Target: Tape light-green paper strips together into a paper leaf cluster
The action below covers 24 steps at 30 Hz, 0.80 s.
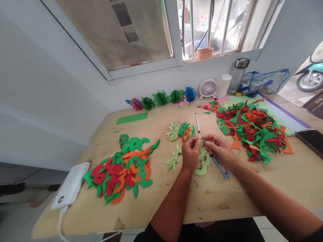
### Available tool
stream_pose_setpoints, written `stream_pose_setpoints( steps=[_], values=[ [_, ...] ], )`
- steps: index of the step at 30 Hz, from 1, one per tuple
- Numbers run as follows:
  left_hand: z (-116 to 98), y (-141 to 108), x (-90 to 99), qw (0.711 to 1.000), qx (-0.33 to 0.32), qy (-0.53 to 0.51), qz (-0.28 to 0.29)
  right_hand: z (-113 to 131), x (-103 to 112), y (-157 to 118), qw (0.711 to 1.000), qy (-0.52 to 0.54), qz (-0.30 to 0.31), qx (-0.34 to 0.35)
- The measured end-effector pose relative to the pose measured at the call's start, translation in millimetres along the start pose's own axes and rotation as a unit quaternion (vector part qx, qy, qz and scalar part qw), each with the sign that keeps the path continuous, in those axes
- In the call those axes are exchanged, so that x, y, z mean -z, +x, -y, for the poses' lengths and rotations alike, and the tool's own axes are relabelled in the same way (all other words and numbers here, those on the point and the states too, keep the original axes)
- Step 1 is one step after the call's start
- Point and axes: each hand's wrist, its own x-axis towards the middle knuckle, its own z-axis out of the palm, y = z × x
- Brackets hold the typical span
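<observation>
1. Pale green paper [202, 154]: between the hands, over the table [143, 213];
2. Left hand [190, 153] pinches it, nearly closed; right hand [222, 153] loosely curled, its hold unclear;
3. Paper could tear if tugged unevenly; blue tool [221, 169], just beside right hand, might shift if bumped.

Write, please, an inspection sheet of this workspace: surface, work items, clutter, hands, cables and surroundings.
Surface: wooden table, some dark stains near the front.
Work items: pale-green paper between the hands; cut shapes piled at left; blue tool by the right hand.
Clutter: scraps heaped at right; phone; pen.
Hands: left pinches the paper; right at it, grip partly hidden.
Cables: white cable plugged into white device, drooping near the front edge.
Surroundings: fan and bottle by the wall; barred window; scooter beyond, partly seen.
</observation>
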Motion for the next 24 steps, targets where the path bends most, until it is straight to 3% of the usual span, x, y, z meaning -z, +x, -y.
stream_pose_setpoints(
  steps=[14, 24],
  values=[
    [-0.9, 0.1, 0.5, 1.0, 0.005, -0.018, -0.008, 0.1, -1.7, -1.1, 1.0, -0.013, -0.013, 0.006],
    [-0.9, -1.1, -0.7, 0.998, 0.046, -0.029, 0.021, 3.1, -0.9, -0.4, 0.992, -0.08, -0.085, 0.05]
  ],
)
